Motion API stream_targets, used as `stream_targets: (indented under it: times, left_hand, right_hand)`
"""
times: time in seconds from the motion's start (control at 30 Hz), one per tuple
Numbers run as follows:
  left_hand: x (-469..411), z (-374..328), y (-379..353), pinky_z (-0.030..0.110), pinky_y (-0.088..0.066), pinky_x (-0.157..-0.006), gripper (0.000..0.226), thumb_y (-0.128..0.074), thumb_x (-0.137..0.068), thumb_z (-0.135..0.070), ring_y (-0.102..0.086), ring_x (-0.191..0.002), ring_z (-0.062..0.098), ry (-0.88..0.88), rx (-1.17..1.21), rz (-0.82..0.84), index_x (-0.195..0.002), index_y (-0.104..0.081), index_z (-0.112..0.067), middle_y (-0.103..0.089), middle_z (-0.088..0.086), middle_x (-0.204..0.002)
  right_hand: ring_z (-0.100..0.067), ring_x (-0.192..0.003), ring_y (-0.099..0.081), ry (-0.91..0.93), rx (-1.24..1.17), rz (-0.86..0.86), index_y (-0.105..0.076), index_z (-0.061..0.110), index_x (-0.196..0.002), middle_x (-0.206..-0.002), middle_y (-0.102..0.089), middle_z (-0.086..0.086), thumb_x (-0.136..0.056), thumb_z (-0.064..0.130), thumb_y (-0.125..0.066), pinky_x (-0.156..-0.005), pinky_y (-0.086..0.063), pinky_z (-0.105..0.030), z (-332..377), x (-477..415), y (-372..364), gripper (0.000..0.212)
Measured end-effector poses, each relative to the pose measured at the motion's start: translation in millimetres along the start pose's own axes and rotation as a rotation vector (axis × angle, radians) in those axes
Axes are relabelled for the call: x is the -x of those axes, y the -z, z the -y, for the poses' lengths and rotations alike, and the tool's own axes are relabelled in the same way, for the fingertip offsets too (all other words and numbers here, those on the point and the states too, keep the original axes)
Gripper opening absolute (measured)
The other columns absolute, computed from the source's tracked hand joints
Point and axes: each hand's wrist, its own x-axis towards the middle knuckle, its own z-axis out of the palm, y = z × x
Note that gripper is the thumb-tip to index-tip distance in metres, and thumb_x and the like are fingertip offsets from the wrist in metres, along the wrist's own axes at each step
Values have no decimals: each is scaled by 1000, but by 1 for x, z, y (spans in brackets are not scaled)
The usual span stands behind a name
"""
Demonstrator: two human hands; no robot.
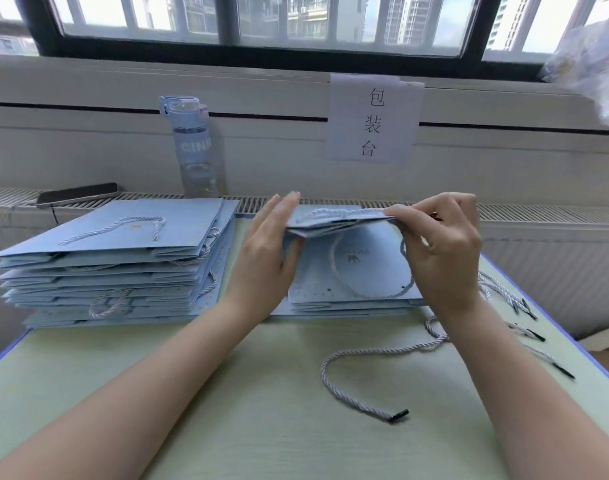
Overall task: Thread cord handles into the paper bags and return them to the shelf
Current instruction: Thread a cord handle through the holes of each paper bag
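Now holding a bag (pixel 334 221) level just above the low pile (pixel 358 299) by the desk's (pixel 227 393) far edge, pressing its left end with the open, straight-fingered left hand (pixel 266 251), pinching its right end with the right hand (pixel 441 247), reaching over a cord (pixel 351 355) lying toward the right edge.
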Motion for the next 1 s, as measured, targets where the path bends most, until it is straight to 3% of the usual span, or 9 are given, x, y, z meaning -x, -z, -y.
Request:
stream_targets:
  times: [0.07,0.2,0.37,0.47,0.53,0.57,0.77,0.87,1.0]
  left_hand:
    - [-2,-4,6,47,-28,-112,59,-53,-90,-23,-28,-140,26,-76,52,-21,-142,-27,-12,-33,6,-147]
    - [-4,-13,12,56,-26,-110,60,-60,-80,-26,-30,-138,33,-302,-167,-23,-135,-40,-11,-37,17,-143]
    - [-5,-4,6,50,-30,-107,20,-61,-85,-17,-58,-115,29,-447,-536,-83,-100,-73,-13,-69,5,-112]
    - [-4,-2,5,36,-52,-77,23,-51,-85,-17,-71,-83,20,-410,-469,74,-91,-73,-15,-74,-2,-90]
    - [-1,0,5,25,-50,-50,28,-48,-81,-19,-70,-73,18,-382,-452,231,-91,-73,-15,-73,-3,-89]
    - [0,3,4,24,-48,-46,27,-50,-78,-17,-70,-73,17,-382,-473,279,-92,-73,-14,-73,-3,-89]
    - [-2,4,5,31,-56,-68,40,-39,-72,-5,-70,-81,23,-343,-478,315,-92,-73,-5,-74,6,-91]
    - [-23,0,26,36,-56,-71,33,-51,-66,5,-71,-78,26,-382,-473,318,-89,-74,-3,-74,9,-88]
    - [-59,5,79,34,-55,-75,42,-35,-73,-2,-70,-82,26,-425,-542,299,-91,-73,-4,-73,8,-91]
  right_hand:
    - [-21,-77,-43,25,0,55,-75,13,-90,-70,-56,-6,-83,6,-69,-64,-45,-43,5,5,-6,12]
    - [-25,-64,-49,60,-4,160,-74,11,-91,-68,-52,-6,-81,6,-67,-59,-45,-36,14,14,-13,13]
    - [-22,-67,-49,89,-8,218,-74,10,-86,-69,-55,-4,-79,8,-70,-57,-46,-33,21,17,-17,8]
    - [-21,-69,-52,83,-31,278,-73,10,-83,-72,-59,-3,-81,12,-68,-57,-48,-31,23,23,-22,5]
    - [-23,-70,-56,98,-52,330,-72,10,-80,-74,-60,-3,-83,19,-63,-57,-49,-32,21,28,-25,13]
    - [-25,-69,-57,109,-65,354,-72,10,-79,-74,-60,-3,-84,22,-60,-57,-50,-31,20,29,-27,17]
    - [-26,-77,-66,97,71,436,-72,15,-91,-88,-70,-3,-82,16,-56,-63,-55,-35,19,31,-25,19]
    - [-20,-70,-67,142,131,414,-73,15,-95,-85,-71,0,-67,0,-75,-50,-51,-25,25,18,-21,32]
    - [-14,-61,-66,163,163,278,-74,21,-94,-85,-72,5,-70,6,-71,-37,-40,-18,57,-19,-40,28]
